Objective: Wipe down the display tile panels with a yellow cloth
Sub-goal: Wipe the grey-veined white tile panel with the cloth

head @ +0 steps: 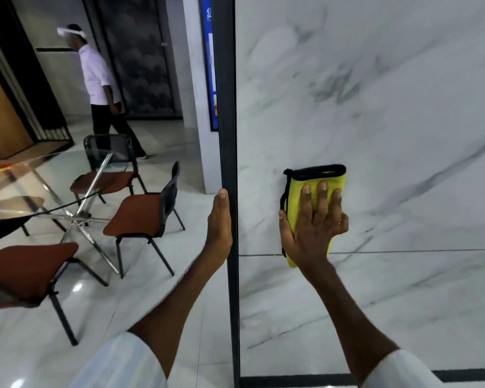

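The yellow cloth [296,191] looks like soft, light microfiber with black edging, folded into a pad. It probably slides easily on the glossy marble-look tile panel [375,107], so pressing on its middle makes sense. The right hand [314,228] pins it flat there, fingers [322,197] slightly spread. The left hand [219,222] lies straight along the black frame [227,107], fingers together.

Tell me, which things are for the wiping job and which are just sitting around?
For the job: yellow cloth, pressed flat on the marble tile panel by the right hand; left hand resting on the panel's black frame.
Just around: glass table, chairs with reddish-brown seats, blue sign, a person in the background.
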A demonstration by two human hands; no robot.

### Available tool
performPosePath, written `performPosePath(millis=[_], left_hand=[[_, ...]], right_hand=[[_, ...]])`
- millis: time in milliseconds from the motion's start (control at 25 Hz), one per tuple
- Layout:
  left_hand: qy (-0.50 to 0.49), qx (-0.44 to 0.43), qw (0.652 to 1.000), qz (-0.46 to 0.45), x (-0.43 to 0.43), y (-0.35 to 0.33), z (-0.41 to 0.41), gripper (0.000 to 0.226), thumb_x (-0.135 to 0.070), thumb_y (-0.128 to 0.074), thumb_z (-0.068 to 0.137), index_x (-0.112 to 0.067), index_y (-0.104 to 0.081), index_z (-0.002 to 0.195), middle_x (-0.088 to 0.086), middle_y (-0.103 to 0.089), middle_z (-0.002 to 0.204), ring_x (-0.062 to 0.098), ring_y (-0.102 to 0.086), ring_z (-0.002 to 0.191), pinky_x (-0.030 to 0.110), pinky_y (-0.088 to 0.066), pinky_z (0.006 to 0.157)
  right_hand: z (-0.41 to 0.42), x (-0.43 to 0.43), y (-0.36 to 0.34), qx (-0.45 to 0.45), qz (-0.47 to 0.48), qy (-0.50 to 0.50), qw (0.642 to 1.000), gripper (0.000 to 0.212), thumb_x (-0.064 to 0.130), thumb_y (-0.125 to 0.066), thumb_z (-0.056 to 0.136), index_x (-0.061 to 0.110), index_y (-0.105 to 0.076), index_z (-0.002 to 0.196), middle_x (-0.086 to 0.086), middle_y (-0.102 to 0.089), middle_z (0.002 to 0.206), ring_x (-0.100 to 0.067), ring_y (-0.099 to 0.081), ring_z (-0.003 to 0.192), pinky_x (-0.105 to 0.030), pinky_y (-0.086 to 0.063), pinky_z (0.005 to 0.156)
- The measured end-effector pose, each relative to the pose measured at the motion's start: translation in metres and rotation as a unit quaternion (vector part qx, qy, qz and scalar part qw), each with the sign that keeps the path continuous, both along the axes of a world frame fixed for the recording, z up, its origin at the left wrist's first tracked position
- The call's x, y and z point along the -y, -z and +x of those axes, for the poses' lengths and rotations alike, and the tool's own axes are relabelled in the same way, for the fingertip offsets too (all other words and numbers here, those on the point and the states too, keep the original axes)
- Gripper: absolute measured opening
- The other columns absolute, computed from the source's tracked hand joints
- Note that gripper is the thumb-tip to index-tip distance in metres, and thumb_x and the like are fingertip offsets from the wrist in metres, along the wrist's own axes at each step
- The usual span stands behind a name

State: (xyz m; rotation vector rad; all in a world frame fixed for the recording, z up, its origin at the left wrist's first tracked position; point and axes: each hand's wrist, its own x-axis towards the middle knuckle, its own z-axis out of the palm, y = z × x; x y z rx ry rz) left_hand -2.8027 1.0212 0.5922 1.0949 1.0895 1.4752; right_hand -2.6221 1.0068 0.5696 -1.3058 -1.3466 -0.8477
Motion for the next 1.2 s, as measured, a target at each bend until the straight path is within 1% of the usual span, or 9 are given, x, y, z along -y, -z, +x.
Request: performPosePath(millis=[160, 280, 360, 400, 520, 680, 840, 1040, 1200], left_hand=[[-0.034, -0.005, 0.999, -0.036, 0.027, 0.021, 0.007, 0.124, -0.102, -0.053, 0.064, -0.021, -0.045, 0.157, -0.005, -0.049, 0.159, 0.012, -0.042, 0.148, 0.042, -0.029, 0.128], [-0.037, -0.032, 0.999, -0.023, 0.04, 0.029, 0.007, 0.106, -0.09, -0.046, 0.078, -0.019, -0.043, 0.158, -0.005, -0.046, 0.16, 0.008, -0.041, 0.148, 0.039, -0.027, 0.129], [-0.039, -0.038, 0.998, -0.013, 0.042, 0.042, 0.006, 0.109, -0.094, -0.047, 0.075, -0.021, -0.046, 0.156, -0.005, -0.049, 0.158, 0.007, -0.042, 0.148, 0.039, -0.029, 0.128], [-0.032, -0.033, 0.999, -0.003, 0.043, 0.048, 0.005, 0.104, -0.094, -0.047, 0.077, -0.023, -0.049, 0.153, -0.007, -0.052, 0.156, 0.006, -0.045, 0.146, 0.037, -0.031, 0.126], [-0.002, -0.041, 0.999, 0.028, 0.042, 0.083, 0.002, 0.072, -0.072, -0.04, 0.096, -0.025, -0.049, 0.151, -0.011, -0.058, 0.149, 0.002, -0.05, 0.14, 0.027, -0.039, 0.116], [0.004, -0.078, 0.99, 0.118, 0.031, 0.159, -0.005, 0.069, -0.062, -0.035, 0.102, -0.025, -0.034, 0.16, -0.008, -0.046, 0.16, 0.007, -0.04, 0.148, 0.039, -0.032, 0.125], [0.008, -0.077, 0.979, 0.186, 0.021, 0.22, -0.004, 0.063, -0.051, -0.034, 0.103, -0.03, -0.027, 0.163, -0.012, -0.036, 0.166, -0.007, -0.034, 0.147, 0.016, -0.03, 0.121], [-0.025, -0.043, 0.967, 0.25, 0.004, 0.277, 0.004, 0.059, -0.052, -0.037, 0.101, -0.036, -0.031, 0.157, -0.007, -0.041, 0.163, 0.004, -0.039, 0.148, 0.032, -0.033, 0.124], [-0.047, -0.034, 0.952, 0.3, -0.003, 0.286, 0.008, 0.059, -0.05, -0.037, 0.102, -0.032, -0.032, 0.158, -0.008, -0.04, 0.163, 0.003, -0.037, 0.149, 0.033, -0.031, 0.126]], right_hand=[[-0.01, 0.005, 0.048, -0.008, -0.018, -0.028, 0.999, 0.085, 0.052, -0.055, 0.099, 0.025, -0.013, 0.167, -0.009, -0.019, 0.167, -0.038, -0.018, 0.153, -0.057, -0.03, 0.103], [-0.024, 0.007, 0.054, -0.039, -0.027, -0.046, 0.998, 0.086, 0.052, -0.054, 0.099, 0.025, -0.011, 0.168, -0.009, -0.017, 0.167, -0.038, -0.016, 0.153, -0.056, -0.028, 0.106], [-0.031, 0.005, 0.058, -0.049, -0.026, -0.043, 0.998, 0.087, 0.053, -0.054, 0.098, 0.025, -0.01, 0.168, -0.009, -0.017, 0.167, -0.038, -0.017, 0.153, -0.055, -0.027, 0.106], [-0.034, 0.003, 0.063, -0.047, -0.023, -0.038, 0.998, 0.087, 0.053, -0.054, 0.097, 0.025, -0.011, 0.168, -0.009, -0.018, 0.167, -0.038, -0.018, 0.153, -0.055, -0.027, 0.106], [-0.043, 0.002, 0.083, -0.016, -0.008, -0.019, 1.0, 0.084, 0.053, -0.055, 0.096, 0.025, -0.019, 0.166, -0.006, -0.019, 0.168, -0.037, -0.022, 0.153, -0.057, -0.031, 0.102], [-0.06, 0.0, 0.134, -0.018, 0.005, -0.006, 1.0, 0.078, 0.054, -0.055, 0.096, 0.026, -0.025, 0.163, -0.005, -0.024, 0.168, -0.034, -0.026, 0.153, -0.058, -0.032, 0.101], [-0.068, -0.002, 0.199, -0.004, 0.022, 0.017, 1.0, 0.078, 0.055, -0.056, 0.096, 0.026, -0.026, 0.162, -0.005, -0.025, 0.168, -0.035, -0.027, 0.153, -0.058, -0.033, 0.099], [-0.075, -0.009, 0.254, -0.017, 0.069, 0.022, 0.997, 0.074, 0.052, -0.058, 0.095, 0.022, -0.038, 0.159, -0.005, -0.03, 0.168, -0.034, -0.032, 0.153, -0.058, -0.035, 0.098], [-0.076, -0.007, 0.279, -0.013, 0.088, 0.025, 0.996, 0.07, 0.051, -0.055, 0.097, 0.021, -0.044, 0.158, -0.004, -0.03, 0.168, -0.032, -0.032, 0.154, -0.058, -0.034, 0.098]])
